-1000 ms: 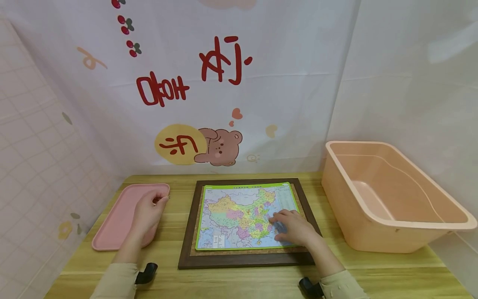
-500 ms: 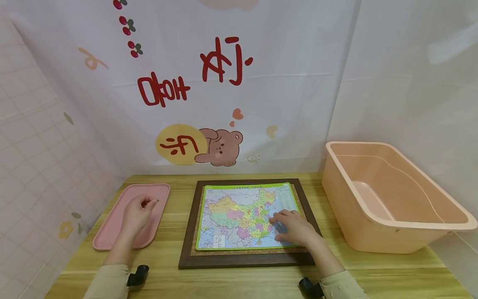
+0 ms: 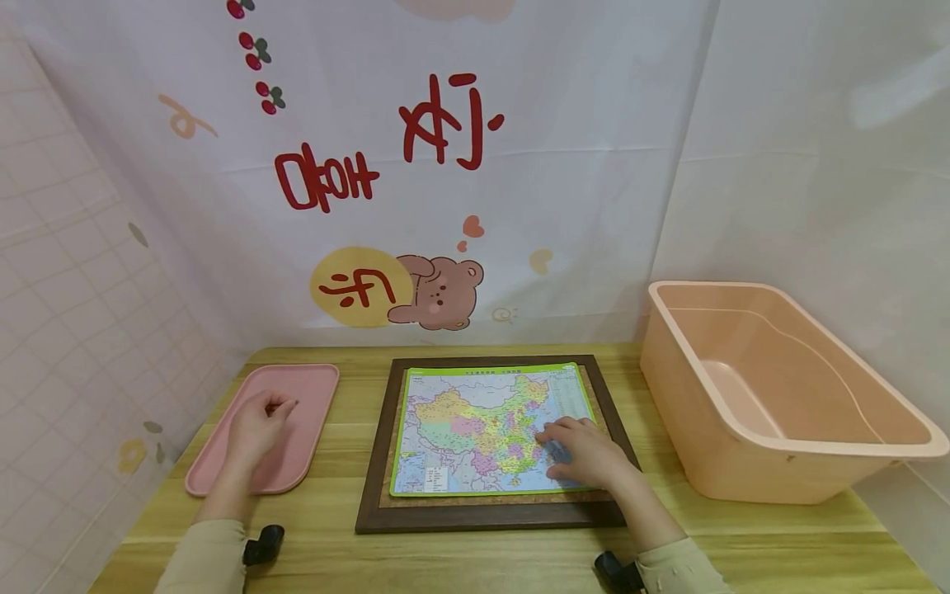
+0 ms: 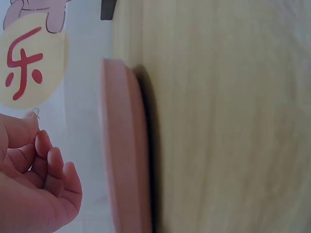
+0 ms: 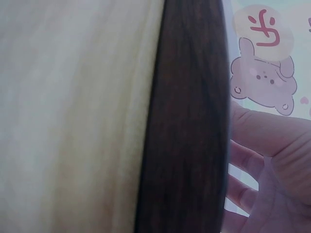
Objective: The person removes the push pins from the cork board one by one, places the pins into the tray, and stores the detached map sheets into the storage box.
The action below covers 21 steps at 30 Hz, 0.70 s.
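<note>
On the wooden tabletop (image 3: 519, 553) a map puzzle (image 3: 486, 429) with a green border lies flat inside a dark brown frame (image 3: 371, 462), in the middle of the scene. The right hand (image 3: 586, 450) rests on the near right part of the map, its fingers spread and fairly straight, the fingertips touching the coloured surface; its grip is relaxed and closes round nothing that can be seen. From the right wrist view the same hand (image 5: 272, 170) shows with its fingers extended beside the dark frame edge (image 5: 189, 121).

The left hand (image 3: 256, 429) is over the pink tray (image 3: 312, 388), which lies on the left side of the tabletop, just beside the frame but not touching it. The fingers of this hand are curled inward, the thumb meeting the fingertips. In the left wrist view the left hand (image 4: 34, 179) appears with fingers bent toward the palm next to the tray's rim (image 4: 124, 145); whether a small piece is pinched between them I cannot tell.

A large peach-coloured tub (image 3: 668, 363) stands on the right side of the tabletop, apart from the frame. Behind everything hangs a white cloth (image 3: 519, 206) printed with red characters and a brown bear (image 3: 438, 293).
</note>
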{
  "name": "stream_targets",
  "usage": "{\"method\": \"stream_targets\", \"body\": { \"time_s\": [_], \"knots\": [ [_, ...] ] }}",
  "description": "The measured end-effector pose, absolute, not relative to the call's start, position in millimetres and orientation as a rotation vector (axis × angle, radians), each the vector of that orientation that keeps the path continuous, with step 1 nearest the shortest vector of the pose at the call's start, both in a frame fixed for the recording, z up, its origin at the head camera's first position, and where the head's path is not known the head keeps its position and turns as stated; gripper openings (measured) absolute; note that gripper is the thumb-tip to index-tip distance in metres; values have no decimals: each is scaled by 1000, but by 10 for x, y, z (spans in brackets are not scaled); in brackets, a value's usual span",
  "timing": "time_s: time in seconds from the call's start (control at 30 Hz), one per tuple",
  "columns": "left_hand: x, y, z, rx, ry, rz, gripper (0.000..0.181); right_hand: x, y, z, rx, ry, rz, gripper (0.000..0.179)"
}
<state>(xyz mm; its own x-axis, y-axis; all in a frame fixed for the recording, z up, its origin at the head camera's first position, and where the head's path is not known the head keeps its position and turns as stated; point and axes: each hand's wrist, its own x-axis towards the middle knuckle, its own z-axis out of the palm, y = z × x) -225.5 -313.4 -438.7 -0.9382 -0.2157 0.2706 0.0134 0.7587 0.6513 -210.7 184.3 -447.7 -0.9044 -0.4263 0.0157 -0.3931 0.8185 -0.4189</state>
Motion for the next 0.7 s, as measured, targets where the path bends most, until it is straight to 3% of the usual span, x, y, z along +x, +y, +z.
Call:
{"method": "stream_targets", "body": {
  "time_s": [0.7],
  "knots": [
    [-2329,-3289,-4412,185,-2815,-954,19,-2113,1852,-4483,-681,2923,-644,47]
  ]
}}
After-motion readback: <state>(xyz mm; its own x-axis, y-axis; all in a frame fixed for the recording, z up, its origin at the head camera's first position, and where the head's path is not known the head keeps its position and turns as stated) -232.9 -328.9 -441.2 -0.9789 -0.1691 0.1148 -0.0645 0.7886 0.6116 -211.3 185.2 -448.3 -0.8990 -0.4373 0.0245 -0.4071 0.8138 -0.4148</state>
